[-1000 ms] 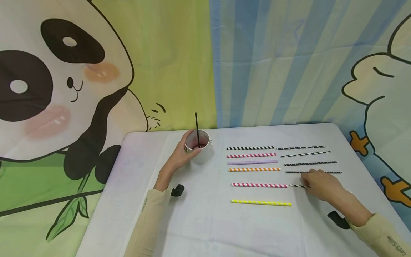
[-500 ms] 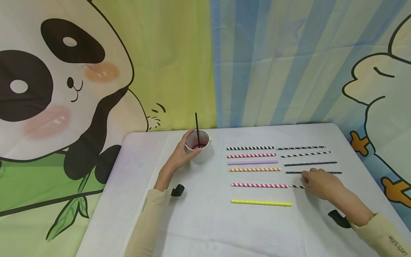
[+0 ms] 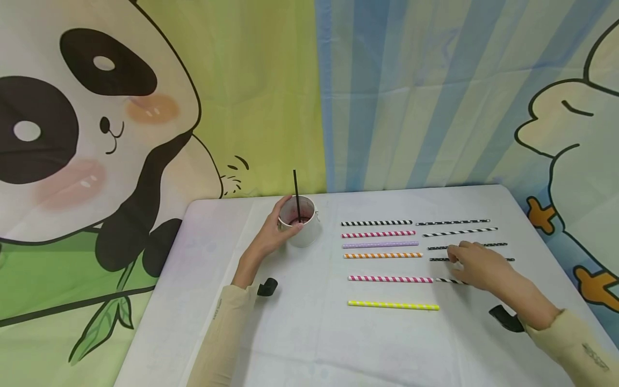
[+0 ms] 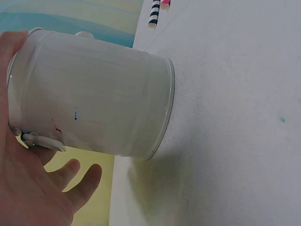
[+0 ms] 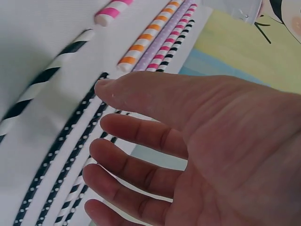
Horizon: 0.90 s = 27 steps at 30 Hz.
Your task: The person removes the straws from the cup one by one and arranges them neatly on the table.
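My left hand (image 3: 273,228) holds a white bucket (image 4: 94,94) at its rim, the bucket standing upright at the table's back edge. A thin black stick (image 3: 297,193) leans upright inside it. My right hand (image 3: 481,264) hovers palm sideways over the right-hand column of paper straws, thumb and fingers spread with nothing between them. Below its thumb lies a black straw with white dots (image 5: 61,136), beside a second dotted straw (image 5: 75,157). Nearer me is a black-and-white striped straw (image 3: 447,280), partly hidden by the hand in the head view.
The left column has a striped black straw (image 3: 376,223), a pink one (image 3: 378,234), a purple one (image 3: 380,245) and an orange one (image 3: 382,256). Nearer lie another pink straw (image 3: 390,279) and a yellow straw (image 3: 393,305). A printed curtain (image 3: 271,107) hangs behind the white table (image 3: 309,333).
My right hand has shifted slightly away from me, off the nearest dotted straw and the striped straw, and its fingers have spread. The left hand and bucket stay where they were.
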Each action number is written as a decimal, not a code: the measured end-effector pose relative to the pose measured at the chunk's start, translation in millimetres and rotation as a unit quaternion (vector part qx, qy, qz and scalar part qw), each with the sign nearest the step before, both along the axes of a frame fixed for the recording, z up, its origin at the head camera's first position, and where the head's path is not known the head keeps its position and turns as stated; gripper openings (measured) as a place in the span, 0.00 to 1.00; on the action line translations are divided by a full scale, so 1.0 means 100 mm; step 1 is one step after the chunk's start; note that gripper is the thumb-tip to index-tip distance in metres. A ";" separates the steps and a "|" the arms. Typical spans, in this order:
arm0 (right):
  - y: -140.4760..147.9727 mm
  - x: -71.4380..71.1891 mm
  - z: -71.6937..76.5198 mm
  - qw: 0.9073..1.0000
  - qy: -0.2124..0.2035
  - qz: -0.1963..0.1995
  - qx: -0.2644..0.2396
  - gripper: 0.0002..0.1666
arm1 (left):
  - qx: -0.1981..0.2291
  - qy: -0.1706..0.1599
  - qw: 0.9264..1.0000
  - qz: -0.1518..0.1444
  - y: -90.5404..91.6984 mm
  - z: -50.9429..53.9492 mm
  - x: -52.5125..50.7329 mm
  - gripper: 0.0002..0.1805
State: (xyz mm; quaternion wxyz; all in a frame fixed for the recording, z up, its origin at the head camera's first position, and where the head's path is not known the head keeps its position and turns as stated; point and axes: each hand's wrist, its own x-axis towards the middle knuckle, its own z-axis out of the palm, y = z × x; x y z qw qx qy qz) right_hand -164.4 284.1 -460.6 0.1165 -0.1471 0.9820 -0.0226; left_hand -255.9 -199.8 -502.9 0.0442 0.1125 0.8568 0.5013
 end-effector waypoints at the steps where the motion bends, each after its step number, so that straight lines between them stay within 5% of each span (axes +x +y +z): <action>1: -0.02 -0.02 0.02 1.000 -0.003 0.002 -0.002 0.12 | 0.000 0.000 1.000 0.000 0.00 0.00 0.00 0.47; 27: -0.59 -0.51 0.48 0.995 0.028 0.065 -0.065 0.14 | 0.009 -0.004 1.000 -0.002 0.00 -0.01 0.00 0.47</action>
